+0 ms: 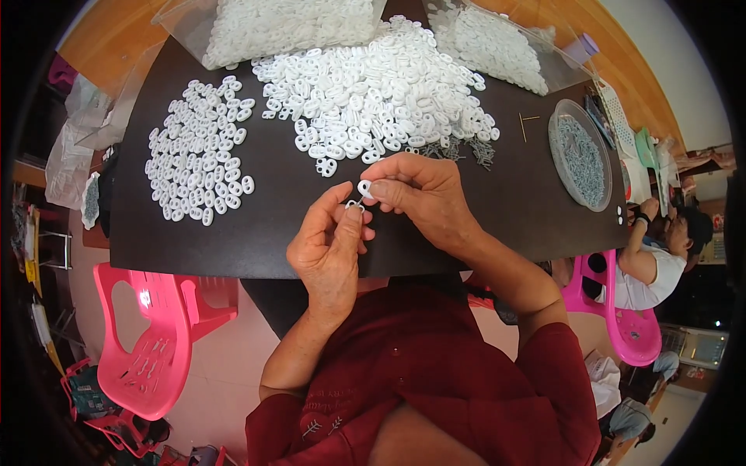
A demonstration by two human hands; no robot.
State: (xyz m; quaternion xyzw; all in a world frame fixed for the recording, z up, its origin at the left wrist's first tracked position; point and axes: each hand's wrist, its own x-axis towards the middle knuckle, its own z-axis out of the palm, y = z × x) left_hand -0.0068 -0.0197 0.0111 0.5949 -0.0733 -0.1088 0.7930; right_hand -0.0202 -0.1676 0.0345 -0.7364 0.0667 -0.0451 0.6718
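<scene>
Over the near part of the dark table, my left hand [332,241] pinches a small white plastic piece [354,206] between thumb and fingers. Just above it, my right hand [416,193] grips another white oval piece with holes [365,188]. A thin metal screw or pin [360,199] seems to run between the two pieces, too small to make out fully. Beyond my hands lies a big heap of white two-holed pieces [373,85]. Small grey screws [482,152] lie at the heap's near right edge, partly behind my right hand.
A second spread of white pieces [194,155] covers the table's left. Two clear bins [183,19] of white parts stand at the back. A round tub [555,147] of screws sits at right. Pink chairs [148,373] flank the table; a person [657,264] sits at right.
</scene>
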